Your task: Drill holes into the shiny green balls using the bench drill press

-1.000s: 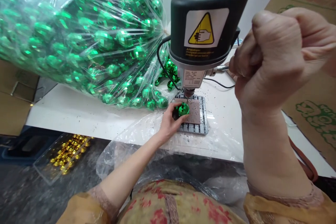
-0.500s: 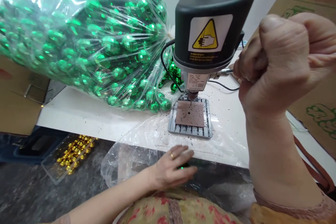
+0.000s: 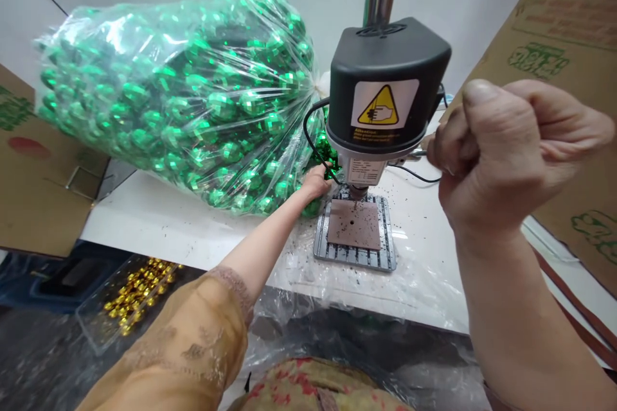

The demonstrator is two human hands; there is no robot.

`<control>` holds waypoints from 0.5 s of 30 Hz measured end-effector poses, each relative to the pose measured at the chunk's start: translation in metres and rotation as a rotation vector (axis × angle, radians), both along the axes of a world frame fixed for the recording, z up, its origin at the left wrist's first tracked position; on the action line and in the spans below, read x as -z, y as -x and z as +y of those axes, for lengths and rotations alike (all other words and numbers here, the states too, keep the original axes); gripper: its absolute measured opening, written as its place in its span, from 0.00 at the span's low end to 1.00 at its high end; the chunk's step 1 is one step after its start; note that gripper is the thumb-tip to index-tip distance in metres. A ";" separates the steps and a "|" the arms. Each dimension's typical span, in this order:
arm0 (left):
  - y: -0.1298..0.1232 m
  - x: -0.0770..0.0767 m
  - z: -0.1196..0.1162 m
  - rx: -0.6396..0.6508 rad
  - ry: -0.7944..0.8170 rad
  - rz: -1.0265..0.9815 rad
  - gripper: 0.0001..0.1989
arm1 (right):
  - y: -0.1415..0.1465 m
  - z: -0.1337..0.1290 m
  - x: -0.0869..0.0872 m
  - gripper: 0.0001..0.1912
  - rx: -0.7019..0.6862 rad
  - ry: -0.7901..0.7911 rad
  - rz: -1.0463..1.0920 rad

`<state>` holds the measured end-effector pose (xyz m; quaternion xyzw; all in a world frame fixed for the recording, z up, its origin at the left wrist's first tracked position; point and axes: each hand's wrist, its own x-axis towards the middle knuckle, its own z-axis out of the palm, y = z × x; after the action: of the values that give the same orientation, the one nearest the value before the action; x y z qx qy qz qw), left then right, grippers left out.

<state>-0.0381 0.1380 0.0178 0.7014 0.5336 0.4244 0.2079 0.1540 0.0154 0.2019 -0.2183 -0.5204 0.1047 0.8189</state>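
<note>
My right hand (image 3: 506,148) is wrapped round the feed lever (image 3: 415,154) on the right side of a black bench drill press (image 3: 390,70). Under the drill chuck (image 3: 358,192) a brown square plate (image 3: 354,234) with a small dark hole lies on the slotted metal base (image 3: 389,257). My left hand (image 3: 317,181) reaches among loose green faceted balls (image 3: 322,149) behind the base, beside the neck of the bag. Its fingertips are mostly hidden, so I cannot tell whether they grip a ball. A big clear bag (image 3: 193,109) of shiny green balls lies at the left.
Dark shavings dot the white table (image 3: 159,205). Clear plastic sheeting (image 3: 299,289) hangs over its front edge. Cardboard boxes (image 3: 43,167) stand left and right. Below, at the left, a clear bin (image 3: 96,327) holds gold balls (image 3: 139,289). A black cable (image 3: 308,122) loops beside the drill.
My left hand has moved from the table's front edge, forward to the green balls behind the drill base. My right hand stays on the lever. The view has tilted up slightly.
</note>
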 end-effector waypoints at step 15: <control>0.025 -0.022 -0.124 0.007 -0.149 0.042 0.24 | -0.001 -0.004 -0.002 0.24 -0.107 0.004 -0.014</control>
<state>-0.0629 0.0143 0.0400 0.7256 0.5024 0.4471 0.1454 0.1550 0.0119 0.2039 -0.1926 -0.5366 0.1478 0.8081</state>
